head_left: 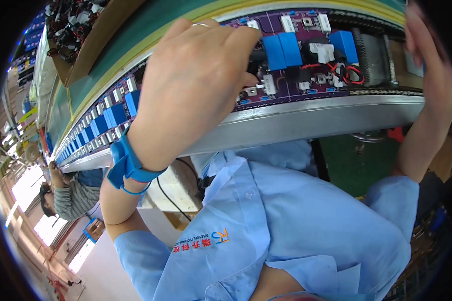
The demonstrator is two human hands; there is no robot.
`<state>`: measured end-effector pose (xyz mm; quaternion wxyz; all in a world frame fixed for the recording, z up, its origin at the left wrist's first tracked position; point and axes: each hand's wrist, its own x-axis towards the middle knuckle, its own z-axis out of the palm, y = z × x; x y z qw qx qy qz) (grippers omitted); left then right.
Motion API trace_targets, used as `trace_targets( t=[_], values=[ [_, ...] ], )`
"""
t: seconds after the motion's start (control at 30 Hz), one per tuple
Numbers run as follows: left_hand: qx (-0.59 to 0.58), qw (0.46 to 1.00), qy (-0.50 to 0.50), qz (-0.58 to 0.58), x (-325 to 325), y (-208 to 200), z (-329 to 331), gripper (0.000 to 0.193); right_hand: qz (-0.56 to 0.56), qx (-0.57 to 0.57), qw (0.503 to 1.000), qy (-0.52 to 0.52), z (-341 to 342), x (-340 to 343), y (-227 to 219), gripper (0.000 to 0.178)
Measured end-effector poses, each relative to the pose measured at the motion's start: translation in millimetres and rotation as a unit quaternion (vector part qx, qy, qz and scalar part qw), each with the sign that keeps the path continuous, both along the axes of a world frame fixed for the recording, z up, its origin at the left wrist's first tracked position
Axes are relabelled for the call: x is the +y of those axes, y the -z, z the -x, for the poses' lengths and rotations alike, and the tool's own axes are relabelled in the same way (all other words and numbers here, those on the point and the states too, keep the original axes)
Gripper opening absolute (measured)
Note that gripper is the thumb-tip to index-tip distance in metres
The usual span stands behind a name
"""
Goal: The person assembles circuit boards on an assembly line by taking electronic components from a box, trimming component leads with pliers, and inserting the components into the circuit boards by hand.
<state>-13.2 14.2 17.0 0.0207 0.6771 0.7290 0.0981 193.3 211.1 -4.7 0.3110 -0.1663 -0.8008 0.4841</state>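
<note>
My left hand (198,75), with a blue wrist strap (128,158) and a ring, reaches over a purple circuit board (286,90). Its fingers are curled, the index finger and thumb bent toward a dark part on the board; what they grip is hidden. Beside these fingers stand blue box-shaped components (281,50), white blocks and a white connector (322,51). A coil of red and black wires (354,74) lies at the board's right end. My right hand (434,57) is raised at the far right, fingers stretched out and partly cut off by the picture's edge.
A metal rail (326,115) runs along the near side of the boards. More populated boards (93,125) continue to the left. A cardboard box (88,55) of dark wired parts stands at the upper left. Another person (73,198) works farther along the line.
</note>
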Motion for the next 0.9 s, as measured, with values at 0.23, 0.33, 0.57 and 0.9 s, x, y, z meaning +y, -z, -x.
trace_targets(
  t=[0.23, 0.33, 0.57, 0.9],
  values=[
    [-0.060, 0.997, 0.034, -0.041, 44.2, 2.9, -26.0, 0.055, -0.355, -0.011, 0.894, -0.273, 13.2, -70.8, -8.9, 0.026],
    [-0.068, 0.995, 0.029, -0.064, 39.8, -12.3, -30.3, 0.058, -0.414, -0.071, 0.869, -0.263, 31.0, -96.6, 0.3, 0.030],
    [-0.020, 0.983, -0.119, -0.135, -41.2, -41.9, 15.0, 0.063, -0.466, -0.263, 0.824, -0.184, 48.1, -101.6, -6.3, 0.028],
    [-0.035, 0.875, -0.408, -0.260, -239.2, -18.9, 51.7, 0.031, -0.401, -0.364, 0.839, -0.060, 11.3, -56.2, -13.5, 0.017]
  ],
)
